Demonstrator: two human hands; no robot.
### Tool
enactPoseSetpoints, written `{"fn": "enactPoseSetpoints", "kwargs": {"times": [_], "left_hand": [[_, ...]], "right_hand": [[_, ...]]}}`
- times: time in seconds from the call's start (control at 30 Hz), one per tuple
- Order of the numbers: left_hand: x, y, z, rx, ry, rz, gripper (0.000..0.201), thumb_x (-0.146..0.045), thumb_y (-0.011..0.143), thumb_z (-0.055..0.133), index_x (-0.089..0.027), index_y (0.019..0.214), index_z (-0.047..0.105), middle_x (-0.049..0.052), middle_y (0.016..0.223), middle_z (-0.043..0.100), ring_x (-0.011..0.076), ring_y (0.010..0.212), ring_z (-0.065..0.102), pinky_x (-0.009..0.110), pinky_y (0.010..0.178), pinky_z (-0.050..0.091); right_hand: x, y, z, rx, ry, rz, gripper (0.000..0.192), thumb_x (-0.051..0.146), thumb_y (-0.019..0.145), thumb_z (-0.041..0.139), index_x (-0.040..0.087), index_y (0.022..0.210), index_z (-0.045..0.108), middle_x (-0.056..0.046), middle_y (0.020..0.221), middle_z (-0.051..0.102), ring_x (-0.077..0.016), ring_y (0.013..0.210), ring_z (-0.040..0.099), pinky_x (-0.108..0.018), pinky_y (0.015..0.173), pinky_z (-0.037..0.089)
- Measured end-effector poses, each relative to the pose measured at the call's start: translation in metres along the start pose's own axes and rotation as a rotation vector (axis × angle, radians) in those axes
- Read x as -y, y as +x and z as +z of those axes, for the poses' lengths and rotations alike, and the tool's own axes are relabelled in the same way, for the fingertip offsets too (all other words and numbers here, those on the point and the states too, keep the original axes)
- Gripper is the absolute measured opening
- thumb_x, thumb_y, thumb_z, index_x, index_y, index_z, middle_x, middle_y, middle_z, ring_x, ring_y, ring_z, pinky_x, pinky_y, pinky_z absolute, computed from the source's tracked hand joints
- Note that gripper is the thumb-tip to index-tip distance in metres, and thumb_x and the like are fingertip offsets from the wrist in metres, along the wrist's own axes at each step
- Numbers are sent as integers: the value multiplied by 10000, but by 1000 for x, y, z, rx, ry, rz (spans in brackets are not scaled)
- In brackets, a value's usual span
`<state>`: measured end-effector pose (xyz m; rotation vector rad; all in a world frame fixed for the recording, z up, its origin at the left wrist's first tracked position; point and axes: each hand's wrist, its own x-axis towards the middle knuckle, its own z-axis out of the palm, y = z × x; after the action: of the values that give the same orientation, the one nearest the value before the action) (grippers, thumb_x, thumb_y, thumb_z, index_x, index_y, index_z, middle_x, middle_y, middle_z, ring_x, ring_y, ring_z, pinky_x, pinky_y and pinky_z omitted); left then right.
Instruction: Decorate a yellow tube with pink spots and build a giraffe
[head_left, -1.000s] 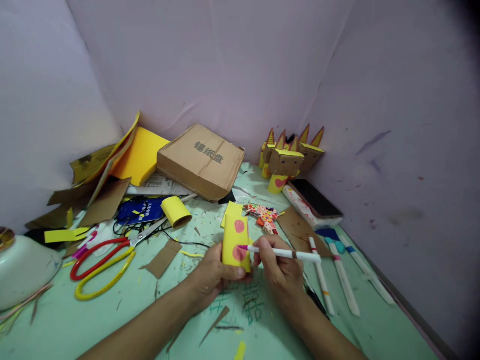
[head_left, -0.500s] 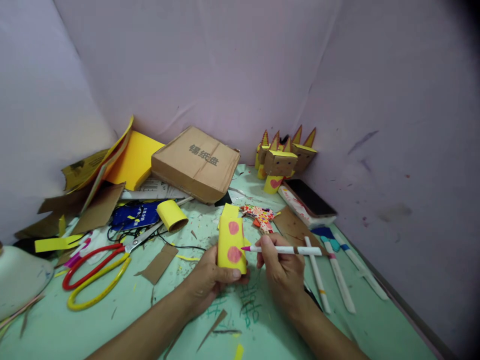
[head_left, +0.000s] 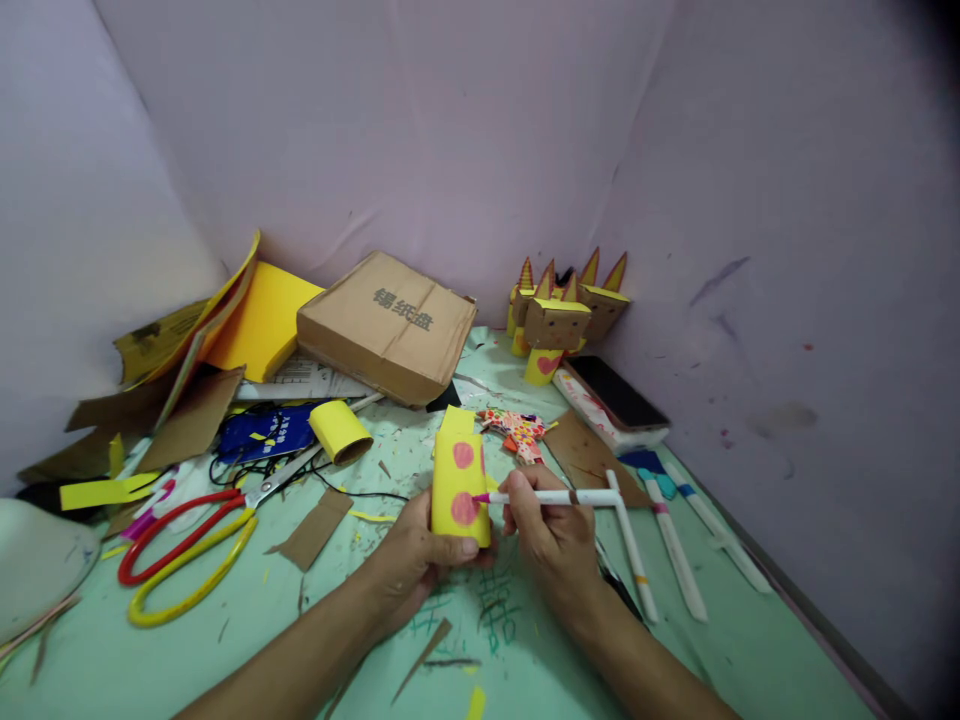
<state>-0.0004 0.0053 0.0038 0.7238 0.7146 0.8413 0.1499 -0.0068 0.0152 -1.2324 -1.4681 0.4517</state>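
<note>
My left hand (head_left: 420,545) is closed around the lower end of a yellow paper-covered tube (head_left: 454,470), its thumb across the bottom. Two pink spots show on the tube's front, with traces of pink along its right edge. Between the fingers of my right hand (head_left: 551,525) is a white felt-tip marker (head_left: 555,497), lying nearly level. Its pink tip touches or nearly touches the right side of the lower spot. Left of the tube, another yellow tube (head_left: 340,433) lies on its side on the green tabletop (head_left: 300,655).
Scissors (head_left: 191,540) with red and yellow handles lie at left. A cardboard box (head_left: 390,325) stands behind. Cardboard figures with pointed ears (head_left: 556,325), a phone (head_left: 616,392) on a tissue pack and several markers (head_left: 679,548) are at right. Paper scraps litter the table.
The marker's tip has shifted slightly left relative to the tube, onto the lower spot's edge. The whole view has shifted a little; my left hand keeps its hold.
</note>
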Motion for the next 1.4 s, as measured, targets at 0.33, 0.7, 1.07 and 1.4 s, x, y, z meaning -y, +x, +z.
{"fn": "enactPoseSetpoints", "kwargs": {"times": [0.33, 0.7, 1.07, 1.4], "left_hand": [[-2, -2, 2, -11, 9, -18, 561, -141, 473, 806, -122, 1000, 615, 77, 856, 664, 221, 824, 612, 335, 724, 516], [-7, -4, 8, -56, -1, -21, 588, -141, 443, 806, -124, 996, 606, 60, 825, 665, 193, 755, 607, 311, 677, 515], [-3, -1, 2, -30, -21, 0, 540, -130, 447, 812, -131, 957, 635, 59, 789, 662, 198, 751, 609, 290, 653, 505], [-1, 0, 2, -6, -63, 1, 577, -143, 449, 819, -127, 998, 642, 103, 896, 684, 286, 907, 631, 384, 802, 503]], "right_hand": [[1, 1, 0, -22, 40, 11, 324, 341, 906, 444, 189, 647, 564, 21, 519, 532, -114, 484, 508, -227, 481, 394], [0, -1, -1, -40, 9, 2, 340, 328, 908, 437, 193, 617, 548, 31, 492, 509, -106, 460, 483, -220, 462, 374], [1, 0, -2, -7, -14, -32, 344, 316, 915, 435, 188, 615, 544, 33, 503, 509, -99, 469, 496, -208, 466, 379], [1, -4, 0, 77, -7, -71, 328, 301, 923, 428, 184, 652, 572, 45, 483, 498, -90, 423, 477, -196, 411, 354]]}}
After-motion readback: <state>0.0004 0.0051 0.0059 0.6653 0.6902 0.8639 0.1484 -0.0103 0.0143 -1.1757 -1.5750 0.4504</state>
